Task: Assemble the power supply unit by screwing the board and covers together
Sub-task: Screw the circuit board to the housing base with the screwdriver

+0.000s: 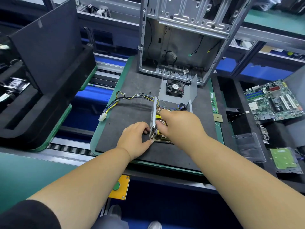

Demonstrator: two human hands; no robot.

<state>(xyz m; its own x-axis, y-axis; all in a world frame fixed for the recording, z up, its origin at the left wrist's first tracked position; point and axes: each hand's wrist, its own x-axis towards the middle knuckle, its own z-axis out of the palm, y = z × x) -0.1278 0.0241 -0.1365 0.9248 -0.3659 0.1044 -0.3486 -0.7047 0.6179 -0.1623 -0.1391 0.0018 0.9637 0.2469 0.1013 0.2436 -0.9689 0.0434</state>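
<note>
Now both hands work at the power supply board [162, 135], which sits in its metal cover on the dark mat [132, 113] of the desk. Left hand [134, 140] pinches the perforated cover wall [153, 116] near its front corner; right hand [179, 124] grips the same wall from above. Loose screws [143, 93] lie beyond the wire bundle [125, 98], near the fan cover [175, 88].

Power supply board [162, 129] lies flat on the dark mat, yellow and copper parts facing up, mostly hidden under my right hand. Perforated grey cover wall [153, 116] stands upright along its left edge. Multicoloured wire bundle [130, 98] runs out leftward, ending in a white connector [102, 116]. Second cover [179, 90], grey sheet metal with black fan [175, 88], lies open just behind. Loose black screws [145, 93] lie near the bundle.
</note>
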